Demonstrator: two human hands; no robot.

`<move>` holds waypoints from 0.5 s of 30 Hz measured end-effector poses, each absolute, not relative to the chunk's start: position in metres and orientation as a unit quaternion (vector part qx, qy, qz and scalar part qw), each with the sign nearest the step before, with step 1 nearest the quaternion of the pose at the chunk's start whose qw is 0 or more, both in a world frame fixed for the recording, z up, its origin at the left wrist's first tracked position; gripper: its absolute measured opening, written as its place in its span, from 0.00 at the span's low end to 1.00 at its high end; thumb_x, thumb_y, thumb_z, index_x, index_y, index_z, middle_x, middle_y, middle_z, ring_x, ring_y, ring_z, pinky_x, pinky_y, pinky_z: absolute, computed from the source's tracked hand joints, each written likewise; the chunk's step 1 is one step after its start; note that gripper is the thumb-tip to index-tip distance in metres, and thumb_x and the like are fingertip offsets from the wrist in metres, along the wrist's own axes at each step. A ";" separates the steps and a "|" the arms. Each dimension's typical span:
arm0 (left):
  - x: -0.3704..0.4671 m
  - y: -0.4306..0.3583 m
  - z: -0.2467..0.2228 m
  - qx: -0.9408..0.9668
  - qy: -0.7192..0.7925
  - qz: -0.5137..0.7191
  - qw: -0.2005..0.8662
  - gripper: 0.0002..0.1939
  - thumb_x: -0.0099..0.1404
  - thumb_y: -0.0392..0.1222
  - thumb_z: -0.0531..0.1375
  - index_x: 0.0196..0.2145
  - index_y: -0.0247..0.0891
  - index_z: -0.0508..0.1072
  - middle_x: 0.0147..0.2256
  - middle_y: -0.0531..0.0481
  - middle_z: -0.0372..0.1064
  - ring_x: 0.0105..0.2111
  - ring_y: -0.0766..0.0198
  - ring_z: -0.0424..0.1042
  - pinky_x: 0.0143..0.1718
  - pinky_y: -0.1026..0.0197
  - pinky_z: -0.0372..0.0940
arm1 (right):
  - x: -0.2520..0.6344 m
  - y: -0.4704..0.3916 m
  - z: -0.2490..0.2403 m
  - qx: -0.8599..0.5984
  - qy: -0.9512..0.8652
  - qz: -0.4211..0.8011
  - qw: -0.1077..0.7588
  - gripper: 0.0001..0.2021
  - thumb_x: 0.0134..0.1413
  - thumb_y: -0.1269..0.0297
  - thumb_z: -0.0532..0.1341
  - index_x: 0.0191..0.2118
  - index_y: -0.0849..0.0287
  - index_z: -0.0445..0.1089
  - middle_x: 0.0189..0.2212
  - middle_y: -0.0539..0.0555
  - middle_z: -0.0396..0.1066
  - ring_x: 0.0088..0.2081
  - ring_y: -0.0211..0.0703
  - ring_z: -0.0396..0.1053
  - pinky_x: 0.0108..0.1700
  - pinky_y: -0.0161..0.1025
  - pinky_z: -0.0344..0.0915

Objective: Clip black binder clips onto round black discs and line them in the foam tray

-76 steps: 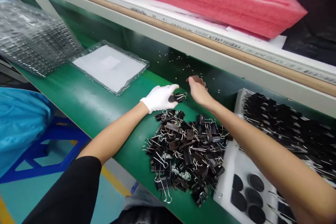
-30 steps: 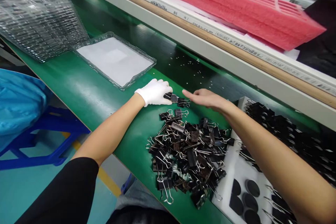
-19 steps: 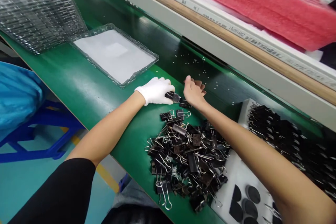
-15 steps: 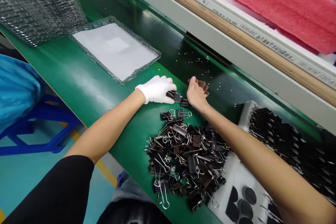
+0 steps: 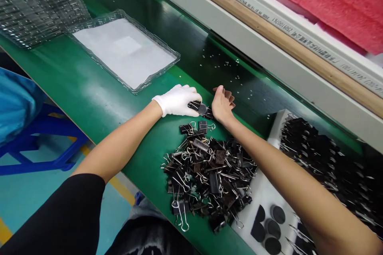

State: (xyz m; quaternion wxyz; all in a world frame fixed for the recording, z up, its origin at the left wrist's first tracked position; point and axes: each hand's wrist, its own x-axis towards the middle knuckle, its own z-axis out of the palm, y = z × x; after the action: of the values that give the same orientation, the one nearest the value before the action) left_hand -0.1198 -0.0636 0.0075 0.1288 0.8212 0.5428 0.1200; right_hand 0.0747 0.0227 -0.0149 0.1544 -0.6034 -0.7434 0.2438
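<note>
My left hand [image 5: 178, 101], in a white glove, is closed around a black binder clip [image 5: 194, 105] low over the green table. A small dark round disc [image 5: 202, 109] sits at this clip's edge. On the disc's other side is a second black binder clip [image 5: 208, 112], right beside the heel of my bare right hand [image 5: 222, 104]. That hand's fingers are loosely bent and a little apart, with nothing visible in them. Just below both hands lies a heap of black binder clips [image 5: 214, 182] with silver wire handles.
A clear plastic tray [image 5: 135, 91] with white paper lies at upper left, near stacked clear trays [image 5: 38, 6]. At right, a white foam block [image 5: 243, 223] carries dark discs [image 5: 273, 228] and many clips [image 5: 317, 155]. White specks [image 5: 236, 61] dot the table's back part.
The view has shifted slightly, so the table things sit a little further left and up. Both hands keep nearly the same pose around the disc and clips.
</note>
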 end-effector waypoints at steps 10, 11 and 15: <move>-0.117 -0.060 0.005 0.834 0.529 0.109 0.115 0.24 0.69 0.61 0.62 0.55 0.43 0.76 0.50 0.43 0.71 0.49 0.48 0.69 0.46 0.53 0.58 | 0.071 0.018 -0.013 -0.603 -0.752 0.215 0.157 0.37 0.69 0.39 0.30 0.58 0.55 0.66 0.62 0.67 0.57 0.66 0.69 0.51 0.67 0.73 0.42; -0.117 -0.061 0.005 0.835 0.529 0.108 0.110 0.25 0.69 0.61 0.61 0.55 0.43 0.76 0.50 0.43 0.71 0.49 0.48 0.69 0.46 0.53 0.58 | 0.069 0.016 -0.012 -0.602 -0.752 0.213 0.162 0.36 0.70 0.39 0.32 0.58 0.55 0.66 0.62 0.67 0.57 0.66 0.69 0.51 0.67 0.74 0.42; -0.119 -0.065 0.008 0.828 0.532 0.130 0.119 0.25 0.68 0.60 0.63 0.55 0.43 0.77 0.49 0.43 0.73 0.49 0.48 0.71 0.49 0.52 0.62 | 0.064 0.017 0.004 -0.597 -0.741 0.246 0.185 0.34 0.71 0.39 0.36 0.57 0.56 0.68 0.62 0.67 0.60 0.66 0.69 0.52 0.67 0.72 0.45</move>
State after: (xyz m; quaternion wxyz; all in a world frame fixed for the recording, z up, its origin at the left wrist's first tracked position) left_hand -0.1194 -0.0647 0.0083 0.1189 0.8281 0.5321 0.1302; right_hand 0.0644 0.0168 0.0039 0.1848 -0.5974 -0.7407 0.2458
